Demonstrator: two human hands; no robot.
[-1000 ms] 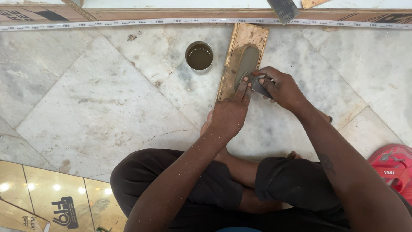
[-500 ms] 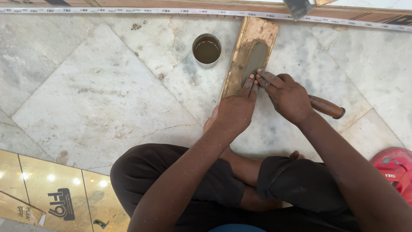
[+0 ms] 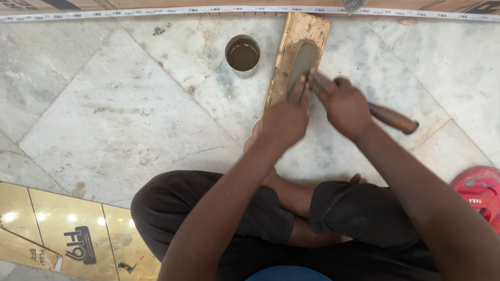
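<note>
On the marble floor (image 3: 120,119) ahead of our crossed legs, the sharpening block (image 3: 298,57) runs lengthwise away from us; our right hand (image 3: 344,106) grips the wooden-handled chisel (image 3: 390,118), our left hand (image 3: 284,122) presses fingertips on its blade.

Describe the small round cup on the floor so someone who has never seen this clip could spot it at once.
Start at the pale marble floor and find the long wooden block ahead of the seated person. Just left of it, apart from it, stands the metal cup. It is the only round thing there, holding dark brownish liquid.
</note>
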